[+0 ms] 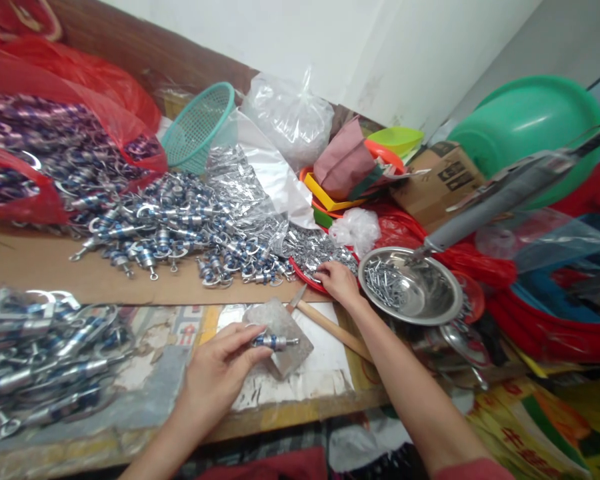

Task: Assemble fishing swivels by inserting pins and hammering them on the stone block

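My left hand (pixel 225 357) pinches a small blue-and-silver metal fitting (pixel 275 341) between thumb and fingers. The fitting lies roughly level, its thin end pointing right, above a grey metal block (pixel 290 347). My right hand (pixel 337 281) reaches into a red tray (pixel 300 272) heaped with small silver metal pieces (pixel 315 250). Its fingers are drawn together at the pile; what they hold, if anything, is too small to make out. A hammer (pixel 330 323) with a wooden handle lies between the hands, its head beside the block.
Many similar fittings (pixel 165 220) are heaped on cardboard behind, with another pile (pixel 45 353) at left. A steel bowl (pixel 440 293) of pins stands right, under a grey tool (pixel 500 197) slanting in. Behind are a green basket (pixel 200 127) and a cardboard box (pixel 437 177).
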Available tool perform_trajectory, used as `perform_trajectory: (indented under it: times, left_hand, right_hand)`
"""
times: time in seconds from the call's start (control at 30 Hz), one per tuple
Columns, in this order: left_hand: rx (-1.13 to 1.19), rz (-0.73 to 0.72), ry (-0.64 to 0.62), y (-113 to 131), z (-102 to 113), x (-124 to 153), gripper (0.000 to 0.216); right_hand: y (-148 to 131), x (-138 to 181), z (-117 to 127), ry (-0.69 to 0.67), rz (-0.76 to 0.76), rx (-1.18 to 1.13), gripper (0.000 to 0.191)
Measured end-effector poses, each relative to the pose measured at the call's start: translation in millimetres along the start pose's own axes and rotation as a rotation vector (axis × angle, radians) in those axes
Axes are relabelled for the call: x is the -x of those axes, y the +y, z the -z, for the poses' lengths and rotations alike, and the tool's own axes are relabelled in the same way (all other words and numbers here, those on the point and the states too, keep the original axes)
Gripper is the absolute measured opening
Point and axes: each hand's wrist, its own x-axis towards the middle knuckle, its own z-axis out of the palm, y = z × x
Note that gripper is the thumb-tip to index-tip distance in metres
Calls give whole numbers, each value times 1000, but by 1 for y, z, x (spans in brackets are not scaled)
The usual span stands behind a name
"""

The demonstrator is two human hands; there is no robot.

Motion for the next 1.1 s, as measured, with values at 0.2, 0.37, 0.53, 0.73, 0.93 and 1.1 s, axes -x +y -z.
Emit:
perform_trajectory:
  times: [0.2,0.37,0.53,0.73,0.93,1.1]
  left_hand:
    - [-18,-5,-15,-4,-3,2,21]
    - [9,13,-41,-1,-2,1,21]
    - [30,2,-66,0,-1,0,19]
    - [56,-13,-92,3,0,0,14]
    - [197,100,49,2,-8,3,34]
    - [203,49,73,5,-7,8,11]
  right_hand:
    - [-4,-1,-1,67,8,-156,7]
    - [-26,20,9,186,-17,-362,23]
    - [-82,79,21,34,200,-735,9]
    - [-107,111,18,-93,293,-917,17]
    - [-95,106,15,-188,331,-951,15]
    - [-90,112,13,-167,341,-972,15]
